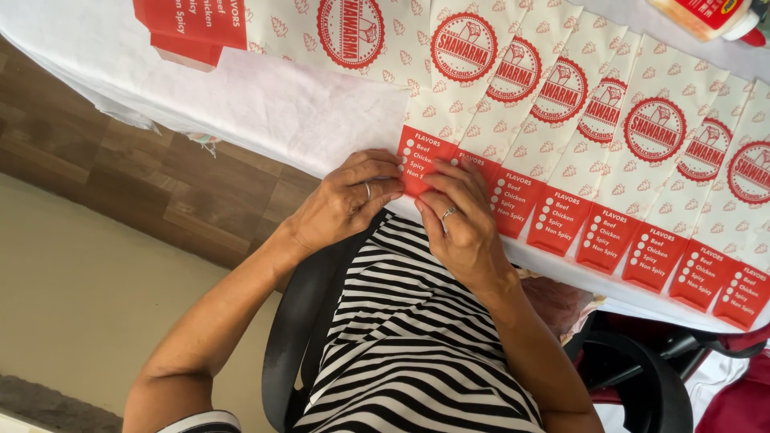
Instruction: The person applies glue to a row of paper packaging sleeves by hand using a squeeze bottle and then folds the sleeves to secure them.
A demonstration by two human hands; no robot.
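Both hands sat at the near table edge, pressing on the first sheet of a fanned row. Left hand (pixel 346 200) lay palm down, fingers curled over the red end flap (pixel 419 160) of the leftmost paper wrapper (pixel 437 112), fingertips pinching its edge; a ring showed on 1 finger. Right hand (pixel 461 220) lay just beside it at 4 o'clock, fingers flat on the same flap and touching the next wrapper's red flap; it also wore a ring. Neither hand was clenched; both pressed and gripped the flap, nothing lifted.

The row of wrappers (pixel 642 152), white with red round stamps and red printed ends, overlapped like shingles and ran from the hands toward 3 o'clock along the table edge. A white table cover (pixel 305 112) lay under them. 1 more wrapper, turned the other way (pixel 192 24), lay at 11 o'clock, well apart from the hands. A bottle with a red label (pixel 706 16) lay at 1 o'clock, top corner, partly cut off. Striped shirt (pixel 409 345) and black chair (pixel 293 337) were at 6 o'clock, wood-look floor (pixel 136 176) at 9 o'clock.
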